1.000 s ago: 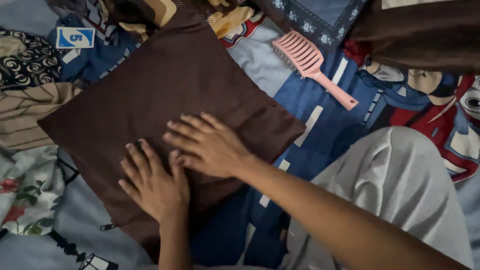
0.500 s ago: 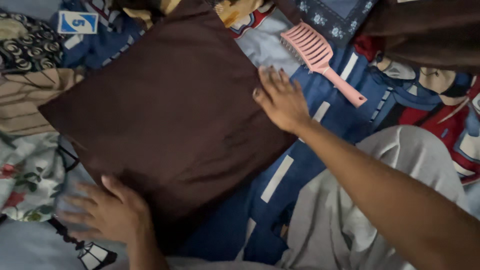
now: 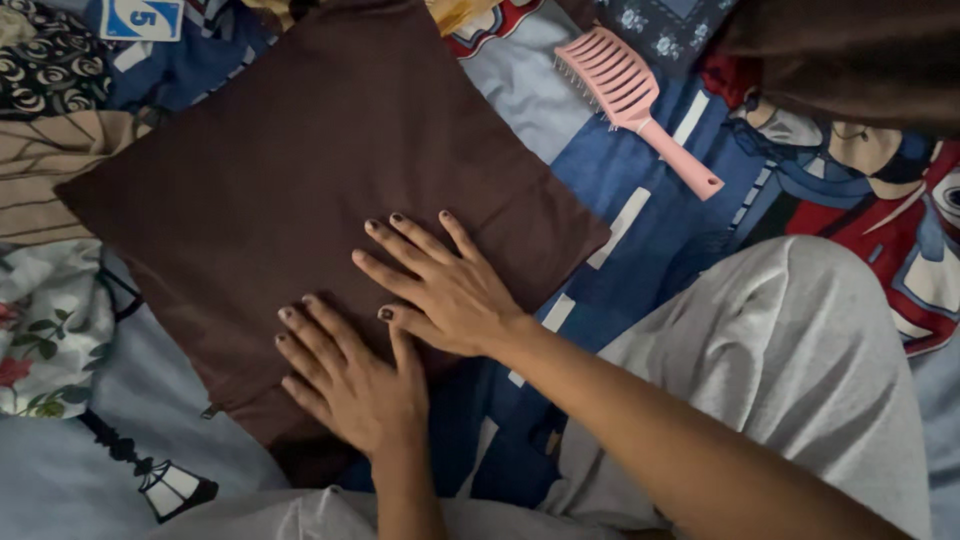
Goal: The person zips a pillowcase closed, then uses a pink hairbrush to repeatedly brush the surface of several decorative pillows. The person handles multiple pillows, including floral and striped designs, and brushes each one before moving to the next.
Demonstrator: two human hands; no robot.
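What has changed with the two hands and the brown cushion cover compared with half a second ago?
Both hands came back to the middle: the right hand from the cover's right edge near the pink brush, the left hand from its lower left corner. Both now lie flat, fingers spread, on the brown cushion cover. Cover and brush stayed in place.

The top corner of the brown cushion cover (image 3: 300,190) is running out past the frame at twelve o'clock, and its near corner is lying hidden under the left hand (image 3: 355,385) and right hand (image 3: 440,290). Both forearms are leaving the frame at six o'clock. A second brown cloth (image 3: 850,55) is being cut off at one o'clock. The blue card (image 3: 140,18) at eleven o'clock is showing only partly. The pink hairbrush (image 3: 635,100) bristles are facing away, too dim to tell.
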